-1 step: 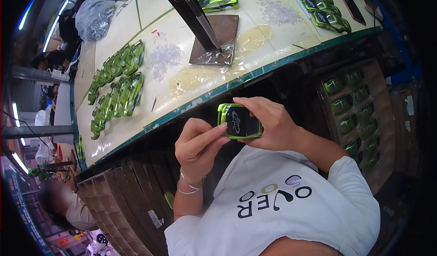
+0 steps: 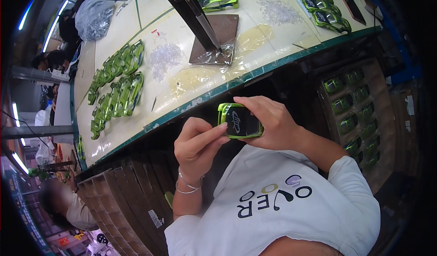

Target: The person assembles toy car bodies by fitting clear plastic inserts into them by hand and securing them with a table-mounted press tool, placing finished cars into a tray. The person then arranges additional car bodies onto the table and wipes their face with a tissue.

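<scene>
I see the right hand (image 2: 273,122) clasping the toy-car body (image 2: 246,122), long axis left-right; the left hand (image 2: 193,144), nearly pinched, touches its left end, hold unclear.

green shell (image 2: 239,122) partly hidden by right hand (image 2: 276,125), co-worker's head (image 2: 57,199) blurred, clear pieces (image 2: 164,61) indistinct

Bright green car-shaped shell (image 2: 239,123), held in the air
Its glossy green rim surrounds a dark, shiny panel (image 2: 248,125) bearing a pale looping mark; the panel faces up, the right hand (image 2: 273,123) gripping one end, the left hand (image 2: 195,143) touching the other.
</scene>
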{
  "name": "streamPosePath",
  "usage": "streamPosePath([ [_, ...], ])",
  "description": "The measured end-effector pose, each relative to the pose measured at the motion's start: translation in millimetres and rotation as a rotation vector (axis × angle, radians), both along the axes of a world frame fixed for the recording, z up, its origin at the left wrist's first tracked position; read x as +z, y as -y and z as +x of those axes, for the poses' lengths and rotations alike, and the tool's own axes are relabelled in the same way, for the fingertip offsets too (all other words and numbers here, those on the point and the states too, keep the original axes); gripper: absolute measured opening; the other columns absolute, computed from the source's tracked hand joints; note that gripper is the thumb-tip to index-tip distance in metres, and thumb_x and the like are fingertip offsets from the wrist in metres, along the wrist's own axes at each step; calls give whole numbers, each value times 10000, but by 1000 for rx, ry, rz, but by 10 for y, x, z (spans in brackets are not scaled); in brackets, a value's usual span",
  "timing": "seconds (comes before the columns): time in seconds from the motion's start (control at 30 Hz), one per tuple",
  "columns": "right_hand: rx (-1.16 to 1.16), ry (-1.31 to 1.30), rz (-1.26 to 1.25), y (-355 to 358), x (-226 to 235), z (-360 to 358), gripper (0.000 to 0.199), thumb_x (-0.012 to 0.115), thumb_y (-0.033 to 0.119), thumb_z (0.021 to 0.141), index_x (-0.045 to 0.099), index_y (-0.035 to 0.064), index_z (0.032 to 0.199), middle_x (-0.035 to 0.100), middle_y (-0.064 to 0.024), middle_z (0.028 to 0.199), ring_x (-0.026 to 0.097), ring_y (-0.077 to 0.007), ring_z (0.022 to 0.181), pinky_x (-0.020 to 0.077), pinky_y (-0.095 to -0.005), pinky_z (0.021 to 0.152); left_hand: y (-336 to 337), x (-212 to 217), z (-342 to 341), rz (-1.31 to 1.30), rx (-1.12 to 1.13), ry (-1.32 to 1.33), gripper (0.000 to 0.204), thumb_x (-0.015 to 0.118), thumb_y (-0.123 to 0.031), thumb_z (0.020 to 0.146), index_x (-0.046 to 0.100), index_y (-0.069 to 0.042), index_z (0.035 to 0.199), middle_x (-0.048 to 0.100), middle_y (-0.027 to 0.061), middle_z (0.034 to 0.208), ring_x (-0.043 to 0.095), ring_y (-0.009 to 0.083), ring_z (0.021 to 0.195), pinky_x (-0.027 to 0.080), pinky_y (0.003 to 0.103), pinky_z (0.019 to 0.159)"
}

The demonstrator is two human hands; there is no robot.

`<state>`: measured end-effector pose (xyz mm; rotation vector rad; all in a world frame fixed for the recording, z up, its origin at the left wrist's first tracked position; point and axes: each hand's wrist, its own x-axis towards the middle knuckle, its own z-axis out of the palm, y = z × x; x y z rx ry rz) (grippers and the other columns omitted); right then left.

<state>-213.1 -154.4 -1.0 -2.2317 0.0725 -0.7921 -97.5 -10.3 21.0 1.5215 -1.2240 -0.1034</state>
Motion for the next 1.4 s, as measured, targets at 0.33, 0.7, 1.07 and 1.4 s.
streamPosePath([
  [0.33, 28, -33, 101, -32, 22, -31, 663, 734, 140, 535, 420, 7, 1104, 536, -124, 875, 539, -215, 669, 457, -282, 587, 57, -62, -51, -20, 35, 122, 325, 696, -81, 579, 621, -31, 891, 451, 45, 673, 431, 157, 588, 359, 236, 497],
  [0.7, -104, -181, 161, -169, -213, -76, 631, 695, 171, 562, 397, 33, 1100, 517, -129, 893, 531, -287, 802, 446, -329, 658, -10, -406, -143, 105, 99, -120, 263, 565, -93, 763, 536, -2, 1008, 526, 98, 862, 504, 187, 764, 419, 271, 665],
  [1.07, -428, 1, -193, 907, -230, -138, 292, 630, 211, 659, 564, 35, 883, 570, -115, 835, 539, -281, 778, 425, -355, 688, 78, -556, -241, 29, 27, -1277, 321, 323, -208, 850, 457, 57, 970, 580, 173, 766, 593, 231, 645, 504, 313, 582],
  [1.4, -691, -300, -227, 2027, -331, 66, 115, 518, 196, 746, 555, 98, 795, 524, -71, 757, 538, -259, 723, 439, -363, 618, 103, -584, -239, 60, 96, -1275, 314, 305, -192, 846, 463, 63, 939, 584, 181, 749, 594, 234, 649, 499, 305, 595],
])
